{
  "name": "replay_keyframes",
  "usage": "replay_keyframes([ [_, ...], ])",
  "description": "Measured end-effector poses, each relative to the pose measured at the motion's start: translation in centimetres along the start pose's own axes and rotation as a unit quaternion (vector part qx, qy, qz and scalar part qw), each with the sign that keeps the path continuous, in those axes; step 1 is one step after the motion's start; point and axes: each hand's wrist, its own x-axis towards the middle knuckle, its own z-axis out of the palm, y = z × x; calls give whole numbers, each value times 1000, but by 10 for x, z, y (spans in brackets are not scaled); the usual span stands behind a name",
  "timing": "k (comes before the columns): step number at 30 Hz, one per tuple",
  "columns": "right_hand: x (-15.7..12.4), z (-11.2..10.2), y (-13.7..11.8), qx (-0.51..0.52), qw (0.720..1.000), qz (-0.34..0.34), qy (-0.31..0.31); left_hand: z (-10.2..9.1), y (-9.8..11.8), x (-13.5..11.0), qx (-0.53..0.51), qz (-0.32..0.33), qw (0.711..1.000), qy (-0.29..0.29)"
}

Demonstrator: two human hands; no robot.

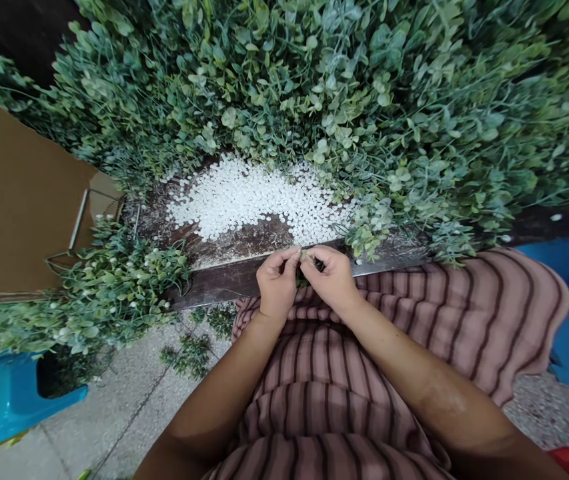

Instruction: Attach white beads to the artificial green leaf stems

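My left hand (278, 283) and my right hand (331, 277) meet at the table's front edge, fingertips pinched close together. Between them is a small green sprig (303, 255), mostly covered by the fingers; some dark green shows below, over the lap. Just beyond the fingertips, a spread of small white beads (254, 193) lies on the dark wooden table (224, 280). A leafy spray (367, 230) reaches over the table edge to the right of my right hand.
A large heap of artificial foliage (284, 80) covers the table's far side. At left stand a brown cardboard box (19, 207) and more sprays with white beads (134, 267). A blue stool (14, 400) and fallen sprigs (189, 357) are on the floor. Striped cloth (324, 387) covers the lap.
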Motion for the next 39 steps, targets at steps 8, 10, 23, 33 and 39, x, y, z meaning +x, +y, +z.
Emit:
replay_keyframes([
  [8,0,0,-1,-5,1000,13,3,0,-5,0,26,59,998,-15],
  [10,1,0,-1,-5,1000,13,6,-1,-4,1,21,59,998,-21],
  [23,-3,-13,-30,-18,991,-72,-109,-60,25,3,67,31,997,-27],
  [33,44,-71,-5,-452,880,-140,-40,-231,51,-15,440,65,894,44],
  [39,51,-80,-23,-348,924,-158,19,-137,52,-9,209,42,977,16],
])
